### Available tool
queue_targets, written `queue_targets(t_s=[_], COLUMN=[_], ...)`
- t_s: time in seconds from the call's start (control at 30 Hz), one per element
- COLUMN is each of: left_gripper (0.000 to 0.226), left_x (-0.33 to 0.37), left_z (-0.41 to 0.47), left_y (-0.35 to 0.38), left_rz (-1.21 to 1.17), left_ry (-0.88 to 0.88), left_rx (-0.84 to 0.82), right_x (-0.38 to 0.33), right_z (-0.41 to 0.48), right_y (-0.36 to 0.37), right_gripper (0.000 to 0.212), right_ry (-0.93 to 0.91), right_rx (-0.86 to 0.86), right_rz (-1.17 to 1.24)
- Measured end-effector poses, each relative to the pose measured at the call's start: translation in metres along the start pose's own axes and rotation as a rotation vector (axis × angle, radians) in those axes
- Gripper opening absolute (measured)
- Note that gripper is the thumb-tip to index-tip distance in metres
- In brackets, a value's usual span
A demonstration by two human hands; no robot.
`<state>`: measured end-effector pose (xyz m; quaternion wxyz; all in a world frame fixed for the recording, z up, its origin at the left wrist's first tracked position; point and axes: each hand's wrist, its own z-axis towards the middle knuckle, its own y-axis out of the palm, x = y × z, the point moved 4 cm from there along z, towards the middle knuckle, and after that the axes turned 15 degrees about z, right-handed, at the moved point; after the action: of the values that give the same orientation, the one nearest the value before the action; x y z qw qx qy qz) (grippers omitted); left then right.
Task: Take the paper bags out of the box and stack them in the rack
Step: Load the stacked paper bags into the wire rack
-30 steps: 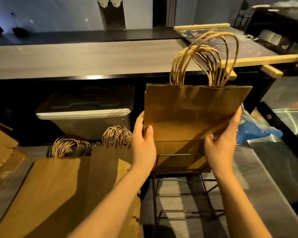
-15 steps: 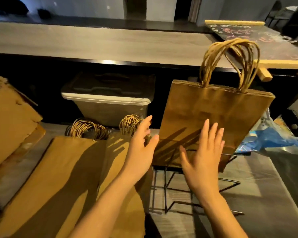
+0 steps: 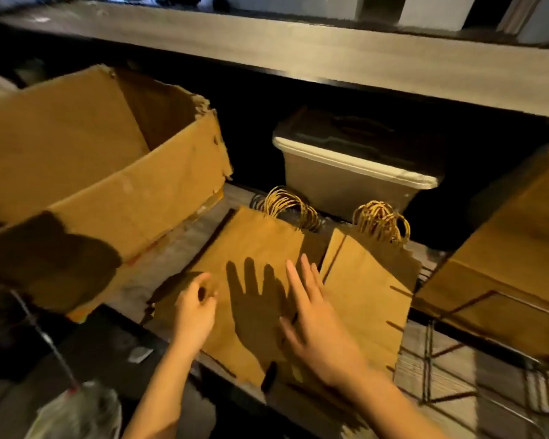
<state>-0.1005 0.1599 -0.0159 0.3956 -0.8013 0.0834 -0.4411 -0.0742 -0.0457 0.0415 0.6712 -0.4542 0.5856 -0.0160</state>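
Two piles of flat brown paper bags lie on the counter: the left pile [image 3: 251,245] and the right pile [image 3: 368,289], twine handles pointing away from me. My left hand [image 3: 194,312] hovers over the left pile's near corner, fingers loosely curled, holding nothing. My right hand [image 3: 314,315] is spread with straight fingers just above the same pile, casting a shadow on it. The wire rack [image 3: 488,353] stands at the right with a batch of bags [image 3: 517,248] leaning in it. The open cardboard box [image 3: 108,172] sits at the left.
A grey lidded plastic bin [image 3: 355,172] stands behind the piles under a long wooden shelf [image 3: 298,55]. A clear plastic bag [image 3: 76,410] lies at the lower left by the counter's dark front edge.
Both hands have let go of the bags set in the rack and swung left to the flat piles. The view turned left, bringing the cardboard box into sight.
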Motion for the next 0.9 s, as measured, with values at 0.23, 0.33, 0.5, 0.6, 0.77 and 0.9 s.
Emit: queue_targets(t_s=[0.23, 0.33, 0.5, 0.6, 0.77, 0.9], left_gripper=[0.061, 0.059, 0.045, 0.029, 0.034, 0.027], left_x=[-0.012, -0.007, 0.007, 0.022, 0.031, 0.018], left_z=[0.024, 0.022, 0.020, 0.010, 0.005, 0.002], left_y=[-0.006, -0.011, -0.020, -0.030, -0.041, -0.049], left_rz=[0.361, 0.389, 0.220, 0.184, 0.266, 0.253], left_ry=[-0.037, -0.033, -0.052, 0.028, 0.053, 0.103], left_rx=[-0.043, 0.033, 0.127, 0.290, 0.415, 0.463], right_x=[-0.004, 0.002, 0.004, 0.005, 0.002, 0.000], right_z=[0.034, 0.037, 0.038, 0.037, 0.035, 0.036], right_y=[0.060, 0.074, 0.078, 0.078, 0.073, 0.067], right_gripper=[0.074, 0.072, 0.072, 0.074, 0.075, 0.075], right_ry=[0.068, 0.143, 0.166, 0.155, 0.167, 0.221], right_rx=[-0.354, -0.454, -0.485, -0.465, -0.382, -0.237], right_rz=[-0.349, -0.361, -0.386, -0.362, -0.141, 0.094])
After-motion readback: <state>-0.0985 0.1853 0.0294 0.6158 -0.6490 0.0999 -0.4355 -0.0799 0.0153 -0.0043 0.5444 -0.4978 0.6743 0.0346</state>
